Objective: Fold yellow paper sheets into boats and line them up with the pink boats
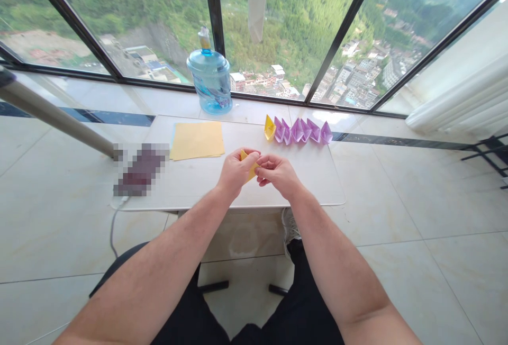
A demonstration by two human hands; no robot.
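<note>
Above the low white table (198, 186), both hands meet over a small piece of folded yellow paper (251, 171). My left hand (236, 168) is closed on it, thumb on top. My right hand (277, 171) pinches its right edge, fingers curled. Much of the paper is hidden behind the fingers, so its full shape cannot be made out. Beyond my right hand stands a yellow paper boat (269, 128), with a row of several purple paper boats (300, 131) to its right. Flat sheets of yellow paper (197, 140) lie stacked to the left of my hands.
A blue water jug (210, 80) stands behind the table by the window. At the table's left end lies a blurred-out object (142, 170) with a cable (112, 231). A grey pole (59, 112) slants in from the left. My shoe (291, 226) is under the front edge.
</note>
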